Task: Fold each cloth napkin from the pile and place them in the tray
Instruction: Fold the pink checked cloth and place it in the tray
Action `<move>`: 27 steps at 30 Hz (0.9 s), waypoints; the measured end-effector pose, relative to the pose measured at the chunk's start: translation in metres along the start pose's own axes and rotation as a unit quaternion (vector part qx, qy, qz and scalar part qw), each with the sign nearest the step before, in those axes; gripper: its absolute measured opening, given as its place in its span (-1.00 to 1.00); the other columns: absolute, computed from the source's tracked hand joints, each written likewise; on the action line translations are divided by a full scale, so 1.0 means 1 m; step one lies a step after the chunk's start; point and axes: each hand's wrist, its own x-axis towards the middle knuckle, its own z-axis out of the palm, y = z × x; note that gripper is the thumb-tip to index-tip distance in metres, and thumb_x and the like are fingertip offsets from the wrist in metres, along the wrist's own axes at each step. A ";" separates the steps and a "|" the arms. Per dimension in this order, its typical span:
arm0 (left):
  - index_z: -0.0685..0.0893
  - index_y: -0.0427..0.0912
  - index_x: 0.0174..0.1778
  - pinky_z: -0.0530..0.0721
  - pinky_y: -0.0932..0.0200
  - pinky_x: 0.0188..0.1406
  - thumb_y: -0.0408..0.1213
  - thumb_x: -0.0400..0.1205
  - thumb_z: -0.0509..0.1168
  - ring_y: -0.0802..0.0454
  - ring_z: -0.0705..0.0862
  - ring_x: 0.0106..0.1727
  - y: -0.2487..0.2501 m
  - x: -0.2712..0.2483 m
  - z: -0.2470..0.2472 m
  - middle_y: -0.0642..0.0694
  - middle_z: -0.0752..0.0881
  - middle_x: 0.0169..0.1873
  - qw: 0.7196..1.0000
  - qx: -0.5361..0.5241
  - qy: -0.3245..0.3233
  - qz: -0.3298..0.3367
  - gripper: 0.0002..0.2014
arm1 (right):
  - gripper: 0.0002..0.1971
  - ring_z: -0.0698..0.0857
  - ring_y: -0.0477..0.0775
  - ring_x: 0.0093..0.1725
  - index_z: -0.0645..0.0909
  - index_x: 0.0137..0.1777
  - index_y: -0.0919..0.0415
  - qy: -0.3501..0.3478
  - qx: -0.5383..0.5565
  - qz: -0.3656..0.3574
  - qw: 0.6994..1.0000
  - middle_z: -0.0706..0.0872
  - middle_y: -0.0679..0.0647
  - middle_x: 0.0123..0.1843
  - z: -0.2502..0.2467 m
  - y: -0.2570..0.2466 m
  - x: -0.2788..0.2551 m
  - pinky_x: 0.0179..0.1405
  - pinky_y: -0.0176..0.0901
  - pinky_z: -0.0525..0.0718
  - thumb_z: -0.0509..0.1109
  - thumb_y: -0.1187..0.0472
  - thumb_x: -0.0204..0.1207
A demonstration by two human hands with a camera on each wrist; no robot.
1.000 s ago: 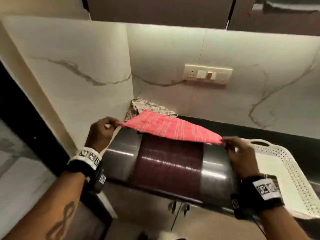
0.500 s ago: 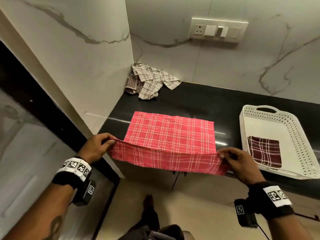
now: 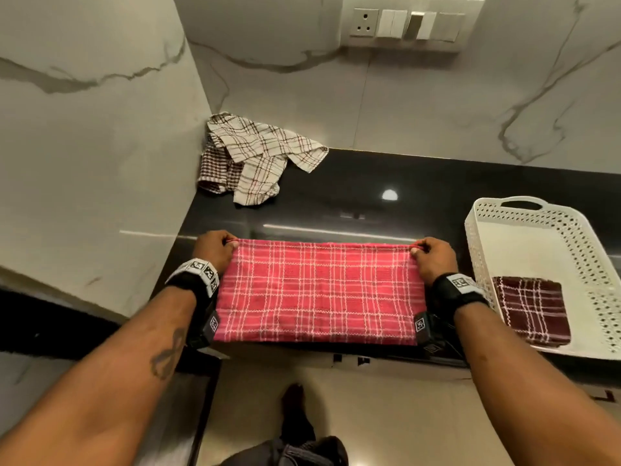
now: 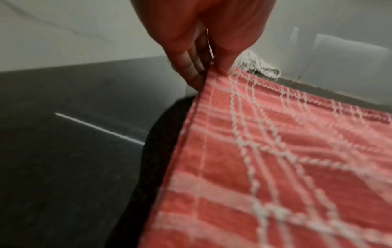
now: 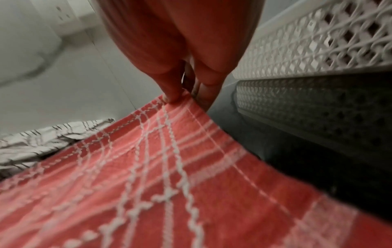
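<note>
The red napkin [image 3: 319, 292] lies flat on the dark counter [image 3: 386, 176] near its front edge, a wide rectangle crossed by white check lines. The left hand [image 3: 215, 250] pinches its far left corner between thumb and fingers; the right hand [image 3: 433, 257] pinches the far right corner the same way — the cloth stretches taut between them. Behind, in the corner by the marble wall [image 3: 94, 163], sits a rumpled pile of checked napkins [image 3: 255, 156]. Just right of the right hand stands the white tray [image 3: 504, 210] — a folded maroon napkin [image 3: 531, 309] lies inside it.
</note>
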 end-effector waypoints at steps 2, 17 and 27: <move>0.81 -0.20 -0.09 0.62 0.12 0.04 -0.27 0.63 0.42 -0.06 0.74 -0.10 -0.007 0.006 0.008 -0.15 0.83 -0.12 1.000 -0.004 0.003 -0.013 -0.91 | -0.92 0.77 0.22 0.00 0.80 -0.05 0.19 0.007 -0.018 0.014 1.000 0.84 0.19 -0.05 0.008 0.003 0.008 0.10 -0.07 0.65 0.47 0.24 0.55; 0.60 -0.24 0.31 0.60 -0.12 0.26 -0.37 0.62 0.31 -0.22 0.60 0.24 0.013 0.006 0.009 -0.25 0.61 0.24 0.985 0.167 0.027 0.017 -0.68 | -0.77 0.62 0.43 0.24 0.58 0.22 0.27 -0.003 -0.275 0.012 0.961 0.64 0.32 0.26 0.019 -0.036 0.010 0.16 0.23 0.59 0.28 0.26 0.60; -0.24 -0.06 0.75 -0.16 -0.14 0.73 0.27 0.75 -0.32 -0.05 -0.27 0.74 0.052 -0.042 0.077 -0.07 -0.27 0.73 0.861 0.344 -0.217 0.307 -0.28 | -0.24 -0.38 0.14 0.72 -0.34 0.75 -0.01 -0.314 -0.320 -0.192 0.873 -0.43 -0.03 0.72 0.117 -0.089 -0.067 0.66 0.39 -0.31 -0.11 -0.30 0.71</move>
